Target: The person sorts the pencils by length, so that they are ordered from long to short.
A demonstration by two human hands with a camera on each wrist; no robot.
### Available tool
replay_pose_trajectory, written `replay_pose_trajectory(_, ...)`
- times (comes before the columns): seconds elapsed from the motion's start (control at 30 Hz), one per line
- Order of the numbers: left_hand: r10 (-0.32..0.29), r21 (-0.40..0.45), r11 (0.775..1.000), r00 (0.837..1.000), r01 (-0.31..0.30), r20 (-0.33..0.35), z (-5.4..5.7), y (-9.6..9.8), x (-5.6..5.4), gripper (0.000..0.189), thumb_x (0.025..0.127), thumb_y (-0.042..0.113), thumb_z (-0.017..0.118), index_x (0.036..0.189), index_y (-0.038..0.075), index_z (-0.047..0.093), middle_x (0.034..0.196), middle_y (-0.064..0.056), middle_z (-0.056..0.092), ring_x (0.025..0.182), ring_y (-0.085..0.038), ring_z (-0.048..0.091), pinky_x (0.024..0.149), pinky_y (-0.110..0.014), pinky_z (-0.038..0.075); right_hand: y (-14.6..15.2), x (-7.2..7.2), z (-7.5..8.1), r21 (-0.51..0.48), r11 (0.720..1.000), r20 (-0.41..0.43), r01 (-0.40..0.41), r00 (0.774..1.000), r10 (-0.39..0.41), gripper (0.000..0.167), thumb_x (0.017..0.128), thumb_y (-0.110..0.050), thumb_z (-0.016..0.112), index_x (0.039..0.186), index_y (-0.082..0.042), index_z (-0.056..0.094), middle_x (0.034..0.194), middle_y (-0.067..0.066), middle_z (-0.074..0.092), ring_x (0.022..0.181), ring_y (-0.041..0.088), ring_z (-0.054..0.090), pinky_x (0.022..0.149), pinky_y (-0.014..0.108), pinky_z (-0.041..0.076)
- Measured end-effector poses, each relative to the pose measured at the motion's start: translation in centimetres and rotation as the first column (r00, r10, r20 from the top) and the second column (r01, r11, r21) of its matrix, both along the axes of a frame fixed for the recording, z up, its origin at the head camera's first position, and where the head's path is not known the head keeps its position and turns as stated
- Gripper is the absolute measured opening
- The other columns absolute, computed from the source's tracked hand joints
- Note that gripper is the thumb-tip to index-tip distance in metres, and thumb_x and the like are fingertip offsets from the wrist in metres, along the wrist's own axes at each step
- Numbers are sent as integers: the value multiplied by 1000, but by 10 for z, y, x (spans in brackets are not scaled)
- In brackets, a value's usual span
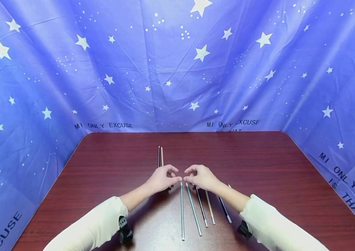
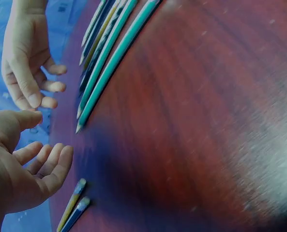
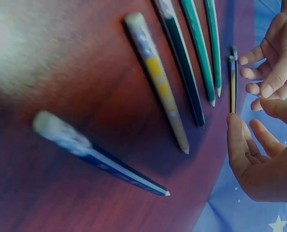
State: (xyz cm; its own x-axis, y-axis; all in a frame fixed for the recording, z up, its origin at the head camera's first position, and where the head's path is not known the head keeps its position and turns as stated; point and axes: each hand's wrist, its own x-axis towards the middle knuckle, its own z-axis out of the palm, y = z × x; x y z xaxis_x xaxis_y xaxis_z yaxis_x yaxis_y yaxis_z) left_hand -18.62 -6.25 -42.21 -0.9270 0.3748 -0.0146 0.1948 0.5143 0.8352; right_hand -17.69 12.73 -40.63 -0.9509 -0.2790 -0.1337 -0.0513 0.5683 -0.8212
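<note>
My left hand point(image 1: 164, 179) and right hand point(image 1: 203, 178) hover face to face above the table, thumbs and fingers loosely bent, fingertips almost meeting. Neither visibly holds anything. Just below the fingertips lie two teal pencils, one nearly straight point(image 1: 182, 212) and one slanted point(image 1: 194, 211). To their right, a dark pencil point(image 1: 201, 209), a yellow pencil point(image 3: 163, 87) and a dark blue pencil point(image 3: 128, 175) fan out, partly under my right hand and forearm. Beyond my left hand, a dark pencil point(image 1: 159, 155) and a tan-looking one point(image 1: 162, 156) lie side by side, their near ends hidden in the head view.
A pencil tip point(image 1: 229, 185) shows behind my right forearm. The reddish-brown table point(image 1: 108, 150) has rounded far corners. A blue curtain point(image 1: 152, 69) with white stars surrounds it at the back and sides. Black devices are strapped at both sleeves point(image 1: 89, 226).
</note>
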Motion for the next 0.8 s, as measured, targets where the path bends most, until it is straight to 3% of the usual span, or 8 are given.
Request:
replay_pose_trajectory(0.27,-39,-96,995,998,34,-49,-7,8,17,35,79,22,72,104,0,63,84,-4,63,75,-10,55,65,-18,49,4,14,-7,25,999,17,-36,999,36,27,82,-15,68,104,-1,64,72,5,62,60,17,61,46,22,47)
replay_pose_trajectory(0.57,-56,-175,984,995,41,-85,-13,15,22,35,77,22,74,102,1,63,86,-6,63,80,-15,59,70,-22,50,5,24,-13,55,998,19,-29,999,28,24,81,-13,69,101,-2,64,68,-1,58,48,7,46,42,17,37)
replay_pose_trajectory(0.8,-55,-259,966,988,16,-143,-13,18,26,35,76,25,75,102,4,64,87,-4,62,80,-15,58,73,-26,51,4,27,-13,137,990,-25,-15,1000,19,26,78,-17,72,101,-5,66,65,-3,59,50,6,49,49,20,39)
